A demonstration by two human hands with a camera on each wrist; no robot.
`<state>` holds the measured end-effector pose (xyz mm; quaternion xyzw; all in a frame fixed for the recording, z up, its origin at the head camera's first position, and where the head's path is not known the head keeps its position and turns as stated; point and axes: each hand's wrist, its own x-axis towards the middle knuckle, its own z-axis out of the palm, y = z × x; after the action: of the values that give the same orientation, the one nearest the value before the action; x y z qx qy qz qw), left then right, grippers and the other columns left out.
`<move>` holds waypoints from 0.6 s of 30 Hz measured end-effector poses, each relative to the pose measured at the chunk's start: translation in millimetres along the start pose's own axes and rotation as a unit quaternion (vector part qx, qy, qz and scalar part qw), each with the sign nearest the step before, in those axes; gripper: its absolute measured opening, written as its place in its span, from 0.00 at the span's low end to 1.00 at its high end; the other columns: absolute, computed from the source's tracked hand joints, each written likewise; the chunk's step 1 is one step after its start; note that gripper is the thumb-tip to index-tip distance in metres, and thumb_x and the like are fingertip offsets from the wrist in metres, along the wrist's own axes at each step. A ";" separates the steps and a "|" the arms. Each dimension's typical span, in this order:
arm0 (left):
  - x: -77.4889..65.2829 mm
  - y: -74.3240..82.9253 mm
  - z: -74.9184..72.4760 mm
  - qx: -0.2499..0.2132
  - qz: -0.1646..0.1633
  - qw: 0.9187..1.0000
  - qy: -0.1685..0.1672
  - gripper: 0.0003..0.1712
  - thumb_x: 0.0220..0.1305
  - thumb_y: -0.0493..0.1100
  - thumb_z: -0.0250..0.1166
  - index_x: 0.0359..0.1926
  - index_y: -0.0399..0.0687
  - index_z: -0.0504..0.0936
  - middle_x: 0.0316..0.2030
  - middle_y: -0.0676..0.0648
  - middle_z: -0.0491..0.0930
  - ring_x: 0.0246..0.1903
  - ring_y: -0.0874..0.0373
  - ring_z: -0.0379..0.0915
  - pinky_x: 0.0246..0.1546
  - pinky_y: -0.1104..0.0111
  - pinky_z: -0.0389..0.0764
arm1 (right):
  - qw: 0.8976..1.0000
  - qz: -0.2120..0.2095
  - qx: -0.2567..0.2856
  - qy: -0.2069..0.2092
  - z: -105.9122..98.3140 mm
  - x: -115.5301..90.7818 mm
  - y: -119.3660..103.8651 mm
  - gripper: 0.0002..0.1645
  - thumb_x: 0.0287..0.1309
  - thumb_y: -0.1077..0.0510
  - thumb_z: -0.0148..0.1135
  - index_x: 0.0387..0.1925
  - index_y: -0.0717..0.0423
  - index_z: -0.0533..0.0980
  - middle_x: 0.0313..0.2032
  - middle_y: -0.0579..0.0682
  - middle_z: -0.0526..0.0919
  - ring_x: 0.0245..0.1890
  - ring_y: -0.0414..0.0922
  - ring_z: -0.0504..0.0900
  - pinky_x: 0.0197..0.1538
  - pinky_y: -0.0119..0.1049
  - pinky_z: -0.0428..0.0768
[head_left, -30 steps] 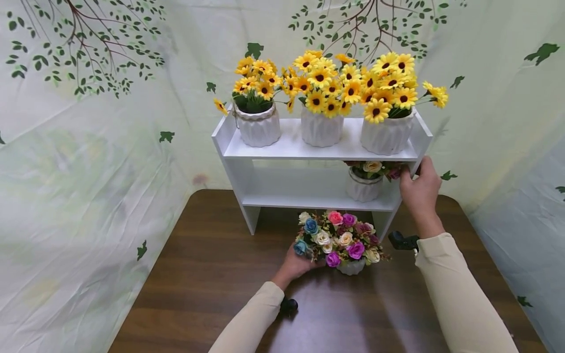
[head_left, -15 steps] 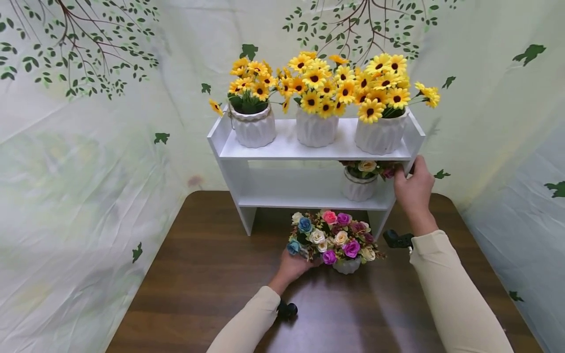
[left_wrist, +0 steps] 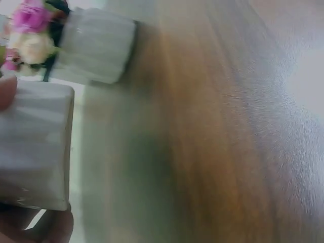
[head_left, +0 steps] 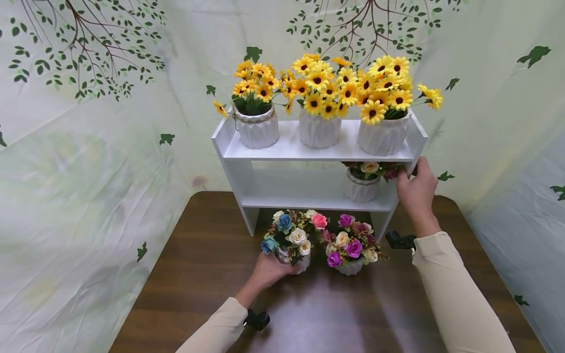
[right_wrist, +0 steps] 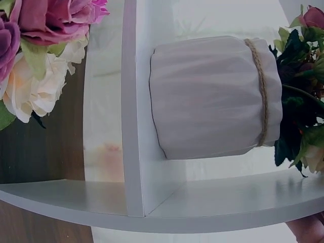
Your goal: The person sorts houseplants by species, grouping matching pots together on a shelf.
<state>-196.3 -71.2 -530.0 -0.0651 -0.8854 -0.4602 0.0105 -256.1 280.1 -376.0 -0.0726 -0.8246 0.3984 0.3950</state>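
Observation:
In the head view my left hand (head_left: 271,270) grips a white ribbed flowerpot (head_left: 302,265) with blue, cream and coral roses. The left wrist view shows this pot (left_wrist: 33,144) between the thumb and fingers; whether its base touches the table I cannot tell. Beside it on the table stands a second white pot (head_left: 350,267) with purple and cream roses. My right hand (head_left: 417,189) holds the right side panel of a white two-tier shelf (head_left: 282,158), thumb at the front edge. Near that hand, a twine-tied rose pot (right_wrist: 212,98) sits on the middle board.
Three pots of yellow daisy-like flowers (head_left: 318,130) line the top board. The shelf stands towards the back of a dark wooden table (head_left: 198,274). Behind it hangs a pale cloth (head_left: 190,98) printed with leaves and branches.
My left hand has moved left with the rose pot, so a gap now shows between it and the purple rose pot. The right hand stays on the shelf's side.

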 end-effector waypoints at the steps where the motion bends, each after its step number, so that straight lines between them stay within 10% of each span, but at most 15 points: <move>1: -1.8 2.6 -5.6 -0.007 0.004 1.000 -0.001 0.49 0.35 0.56 0.81 0.59 0.42 0.73 0.51 0.39 0.82 0.53 0.47 0.79 0.54 0.55 0.80 | 1.000 -0.001 0.000 0.001 -0.1 0.4 -0.6 0.13 0.63 0.64 0.54 0.44 0.72 0.72 0.41 0.72 0.82 0.43 0.67 0.81 0.44 0.60 0.76; 8: -6.2 24.6 -39.7 -0.081 0.055 0.995 -0.030 0.58 0.36 0.47 0.83 0.69 0.47 0.63 0.63 0.40 0.75 0.64 0.44 0.72 0.65 0.50 0.73 | 1.000 0.006 0.001 -0.006 -2.0 2.9 -3.8 0.14 0.64 0.63 0.54 0.46 0.72 0.72 0.44 0.71 0.82 0.46 0.67 0.82 0.46 0.60 0.77; 18: -4.5 42.1 -55.8 -0.029 0.075 0.996 -0.045 0.57 0.44 0.50 0.81 0.72 0.43 0.62 0.65 0.36 0.74 0.62 0.39 0.74 0.60 0.48 0.77 | 1.000 0.015 0.004 -0.012 -3.0 0.5 -0.6 0.15 0.64 0.63 0.54 0.46 0.72 0.72 0.43 0.71 0.82 0.45 0.66 0.81 0.45 0.58 0.76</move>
<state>-188.9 -93.3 -464.0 -0.1523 -0.8637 -0.4804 0.0037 -254.2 281.7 -374.2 -0.0788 -0.8268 0.4082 0.3789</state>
